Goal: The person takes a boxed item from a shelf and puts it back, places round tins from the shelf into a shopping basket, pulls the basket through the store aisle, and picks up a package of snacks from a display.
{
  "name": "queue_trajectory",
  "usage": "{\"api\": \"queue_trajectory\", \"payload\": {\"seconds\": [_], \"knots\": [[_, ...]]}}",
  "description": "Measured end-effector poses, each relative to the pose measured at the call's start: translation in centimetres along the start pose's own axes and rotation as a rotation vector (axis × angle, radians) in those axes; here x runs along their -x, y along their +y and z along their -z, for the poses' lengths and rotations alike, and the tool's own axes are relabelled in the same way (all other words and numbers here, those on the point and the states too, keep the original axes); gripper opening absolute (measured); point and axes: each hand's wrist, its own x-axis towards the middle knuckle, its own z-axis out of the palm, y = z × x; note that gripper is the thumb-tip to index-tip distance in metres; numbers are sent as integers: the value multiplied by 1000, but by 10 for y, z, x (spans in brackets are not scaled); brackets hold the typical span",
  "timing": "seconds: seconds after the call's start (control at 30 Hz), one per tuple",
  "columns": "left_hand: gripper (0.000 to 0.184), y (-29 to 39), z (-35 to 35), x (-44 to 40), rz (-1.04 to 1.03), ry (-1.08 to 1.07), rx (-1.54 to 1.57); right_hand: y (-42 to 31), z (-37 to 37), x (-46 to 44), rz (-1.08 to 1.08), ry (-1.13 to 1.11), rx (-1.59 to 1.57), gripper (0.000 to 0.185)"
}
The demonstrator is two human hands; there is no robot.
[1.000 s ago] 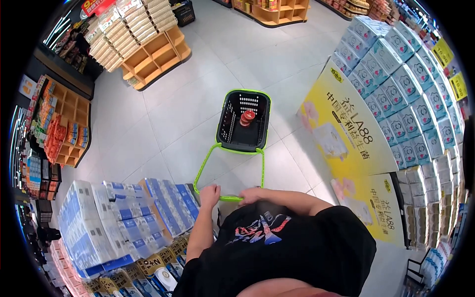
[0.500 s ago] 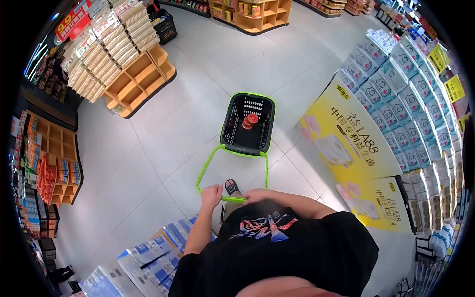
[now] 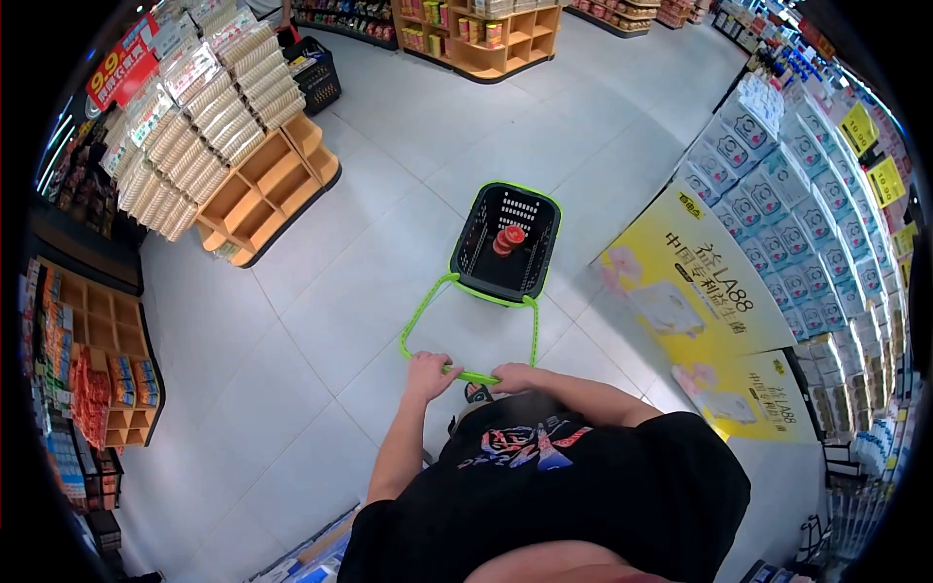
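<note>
A black shopping basket [image 3: 530, 255] with a bright green rim stands on the floor ahead of me. Inside it are red round containers [image 3: 508, 239], apparently two, one leaning on the other. The green pull handle [image 3: 476, 376] reaches back from the basket to my waist. My left hand [image 3: 431, 375] is closed around the left end of its crossbar. At the right end, my right hand [image 3: 515, 378] also grips the bar, its fingers partly hidden. Below the bar shows part of my sandalled foot [image 3: 477, 393].
Yellow display panels [image 3: 702, 282] with stacked light-blue packs [image 3: 777, 228] stand to my right. A wooden shelf unit [image 3: 267, 199] piled with packaged goods is ahead left, a black basket [image 3: 316, 73] behind it. Another wooden shelf [image 3: 131, 335] lines the left; tiled floor [image 3: 389, 253] lies between.
The basket, handle and both hands sit slightly further right in view. The left-hand displays have slid down and leftward, and the blue-white boxes at lower left have mostly left view.
</note>
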Motion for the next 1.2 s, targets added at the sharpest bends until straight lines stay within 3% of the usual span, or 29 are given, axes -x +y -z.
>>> {"api": "queue_trajectory", "payload": {"seconds": [0.13,0.2,0.33,0.57,0.63,0.87,0.93,1.03,1.2], "knots": [[45,-11,4,-21,-46,-145,5,-19,32,5,-84,-121,22,51],[49,-20,8,-33,-69,-195,4,-3,26,-15,94,-66,-79,54],[54,-31,18,-59,-69,-305,4,11,43,-38,93,-134,-152,48],[55,-52,28,-130,-95,-240,-98,40,102,-96,160,-172,-164,49],[52,-52,34,-165,-134,-120,-67,54,132,-114,205,-217,-104,52],[55,-14,42,-289,-109,-274,-129,116,229,-111,52,-206,-224,50],[58,-5,35,-319,-118,-253,-120,145,234,-120,32,5,8,47],[60,6,24,-362,-140,-250,-137,178,260,-116,-4,37,-180,45],[56,35,10,-428,-174,-334,-151,208,297,-87,-154,200,-114,44]]}}
